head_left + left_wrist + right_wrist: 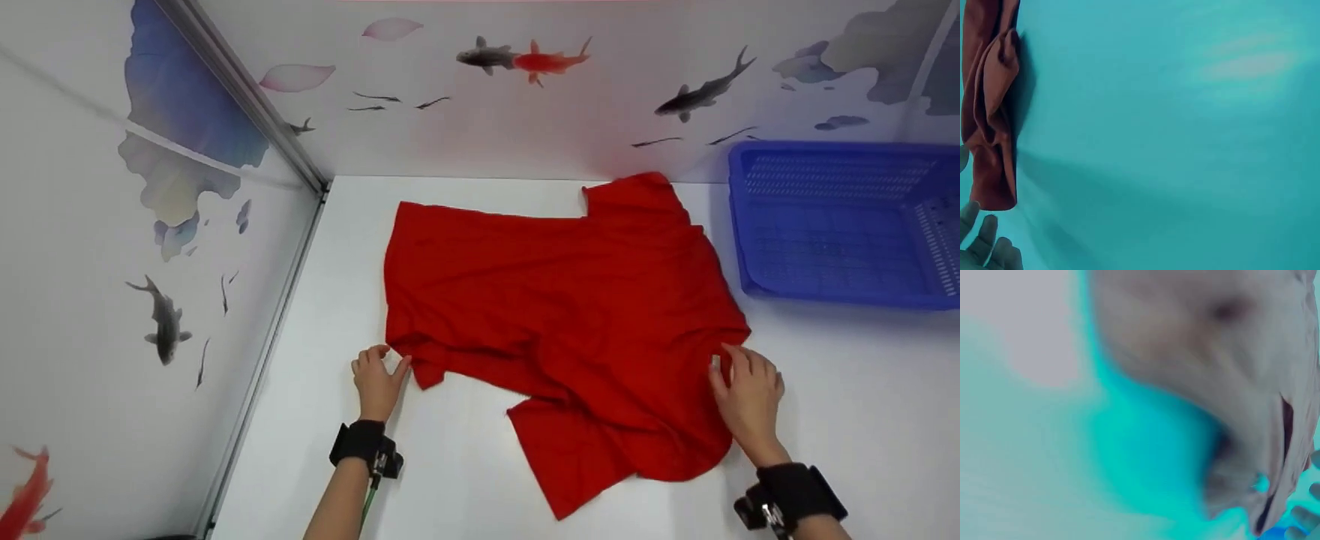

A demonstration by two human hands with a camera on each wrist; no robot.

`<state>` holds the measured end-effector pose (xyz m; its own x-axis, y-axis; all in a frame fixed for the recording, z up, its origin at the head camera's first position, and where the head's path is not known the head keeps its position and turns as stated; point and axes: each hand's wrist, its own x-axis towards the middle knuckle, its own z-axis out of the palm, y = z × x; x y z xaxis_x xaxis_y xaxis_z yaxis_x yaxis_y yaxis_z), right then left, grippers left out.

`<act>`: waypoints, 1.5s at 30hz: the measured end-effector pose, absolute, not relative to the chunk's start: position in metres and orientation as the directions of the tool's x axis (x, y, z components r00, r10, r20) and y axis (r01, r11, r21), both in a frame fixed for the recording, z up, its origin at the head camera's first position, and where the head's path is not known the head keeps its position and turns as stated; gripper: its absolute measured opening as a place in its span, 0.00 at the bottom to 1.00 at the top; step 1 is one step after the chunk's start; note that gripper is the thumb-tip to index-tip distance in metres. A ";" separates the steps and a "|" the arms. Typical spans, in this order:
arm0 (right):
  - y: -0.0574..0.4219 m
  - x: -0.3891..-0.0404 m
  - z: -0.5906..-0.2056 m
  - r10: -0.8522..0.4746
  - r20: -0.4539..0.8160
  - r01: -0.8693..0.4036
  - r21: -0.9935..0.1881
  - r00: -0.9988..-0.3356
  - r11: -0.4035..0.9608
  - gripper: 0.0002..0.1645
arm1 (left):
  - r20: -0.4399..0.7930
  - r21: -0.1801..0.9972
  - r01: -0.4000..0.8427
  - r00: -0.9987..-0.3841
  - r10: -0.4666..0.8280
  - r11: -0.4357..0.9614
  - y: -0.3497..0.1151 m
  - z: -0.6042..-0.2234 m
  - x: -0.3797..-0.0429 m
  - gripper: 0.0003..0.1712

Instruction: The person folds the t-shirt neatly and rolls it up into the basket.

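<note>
A red short-sleeved shirt lies sideways on the white table, its hem to the left and its shoulders to the right. One sleeve points to the back, the other to the front, and the near side is bunched in folds. My left hand is at the near hem corner, thumb right by the cloth, fingers spread. In the left wrist view the fingertips lie just beyond the crumpled cloth. My right hand is at the shoulder end, thumb and forefinger apart over its edge. Blurred cloth fills much of the right wrist view.
A blue plastic basket with perforated sides stands at the back right, close to the shirt. Printed panels with fish enclose the white table at the back and left. A metal strip runs along the left edge.
</note>
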<state>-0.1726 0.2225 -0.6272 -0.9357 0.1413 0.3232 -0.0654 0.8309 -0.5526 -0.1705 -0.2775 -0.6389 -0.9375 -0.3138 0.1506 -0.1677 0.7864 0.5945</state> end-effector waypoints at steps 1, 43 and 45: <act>0.223 -0.162 -0.629 0.176 0.312 -0.031 -0.559 -0.934 0.829 0.18 | 0.136 0.597 -0.180 -0.938 -0.320 0.782 -0.275 -0.641 -0.168 0.23; 0.217 -0.055 -0.623 0.398 -0.218 0.445 -0.588 -0.891 0.675 0.38 | 0.103 0.515 -0.034 -0.990 -0.101 0.856 -0.322 -0.641 -0.074 0.14; 0.210 -0.041 -0.623 0.385 -0.254 0.459 -0.563 -0.887 0.687 0.38 | 0.080 0.534 -0.042 -0.992 -0.099 0.845 -0.324 -0.641 -0.067 0.14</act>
